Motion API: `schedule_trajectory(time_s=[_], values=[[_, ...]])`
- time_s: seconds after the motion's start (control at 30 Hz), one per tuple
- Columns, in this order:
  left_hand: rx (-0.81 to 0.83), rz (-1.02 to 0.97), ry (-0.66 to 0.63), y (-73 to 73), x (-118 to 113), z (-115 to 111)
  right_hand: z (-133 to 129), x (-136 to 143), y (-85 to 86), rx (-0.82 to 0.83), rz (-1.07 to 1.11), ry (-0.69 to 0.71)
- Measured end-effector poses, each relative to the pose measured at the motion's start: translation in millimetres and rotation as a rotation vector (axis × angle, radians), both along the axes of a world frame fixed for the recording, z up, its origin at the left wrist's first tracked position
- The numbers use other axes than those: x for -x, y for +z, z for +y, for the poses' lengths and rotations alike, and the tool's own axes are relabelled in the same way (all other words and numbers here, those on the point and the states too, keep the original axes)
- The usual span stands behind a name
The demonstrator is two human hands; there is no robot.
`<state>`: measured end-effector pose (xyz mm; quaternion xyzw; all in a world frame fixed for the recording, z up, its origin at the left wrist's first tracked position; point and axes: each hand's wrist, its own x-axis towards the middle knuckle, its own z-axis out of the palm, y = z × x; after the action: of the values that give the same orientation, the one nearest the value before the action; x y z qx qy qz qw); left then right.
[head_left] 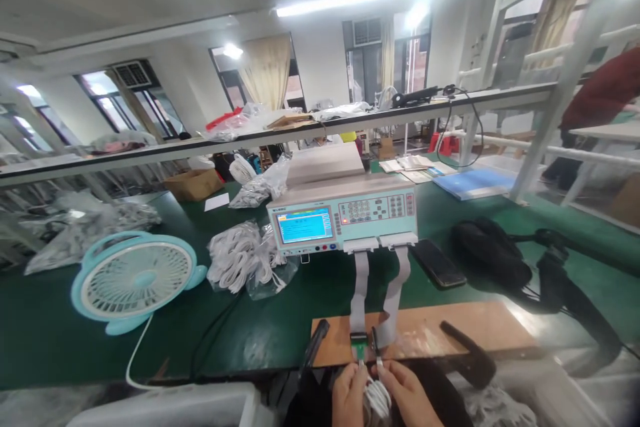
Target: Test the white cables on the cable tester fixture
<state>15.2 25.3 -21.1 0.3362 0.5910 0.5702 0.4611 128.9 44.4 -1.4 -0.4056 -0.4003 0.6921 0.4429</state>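
At the bottom centre, my left hand (349, 392) pinches one end of a coiled white cable (379, 397), right at a small green circuit board (359, 349). My right hand (406, 392) closes on the cable's other end, beside a dark connector (375, 341). The coil hangs between both hands. From the board and the dark connector, two grey ribbon cables (359, 293) run up to the front of a tester (377, 233) with a lit blue screen (305, 226). Fingers cover the plug ends, so I cannot tell how far they are inserted.
A wooden board (425, 330) lies along the green bench's front edge. Bagged white cables (235, 257) and a light-blue fan (143, 278) stand left. A phone (439, 263) and black headgear-like straps (490, 253) lie right. A shelf (300, 125) crosses behind; white bins flank my lap.
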Motion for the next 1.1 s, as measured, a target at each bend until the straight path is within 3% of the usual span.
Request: schedule_trajectory(time_s=[0.27,0.47,0.6,0.7,0.77,0.83,0.93,1.0,1.1], values=[[-0.016,-0.07,-0.029,5.9,-0.7,-1.5,0.6,3.6,-0.3,-0.019,-0.002,-0.009],[-0.019,-0.184,-0.081,19.4,-17.6,-27.4,-19.5,-1.4,11.0,-0.118,-0.197,-0.019],[0.151,-0.37,-0.117,28.1,-24.1,-42.1,-24.7,-46.2,14.2,-0.172,-0.419,0.107],[0.308,-0.65,-0.078,30.8,-18.2,-45.3,-23.2,-104.1,10.6,-0.339,-0.857,0.236],[0.363,-0.829,-0.043,30.1,-13.9,-45.0,-25.2,-134.6,8.2,-0.438,-1.22,0.204],[0.382,-0.936,-0.033,28.4,-12.8,-42.8,-31.7,-144.8,9.2,-0.504,-1.369,0.182],[0.398,-1.014,-0.059,24.9,-16.6,-36.3,-47.1,-120.7,17.5,-0.606,-1.139,0.378],[0.43,-1.036,-0.086,21.3,-20.3,-32.6,-56.4,-93.9,23.9,-0.786,-0.989,0.518],[0.514,-0.975,-0.107,12.0,-25.9,-34.7,-64.9,-66.5,29.3,-1.077,-0.989,0.657]])
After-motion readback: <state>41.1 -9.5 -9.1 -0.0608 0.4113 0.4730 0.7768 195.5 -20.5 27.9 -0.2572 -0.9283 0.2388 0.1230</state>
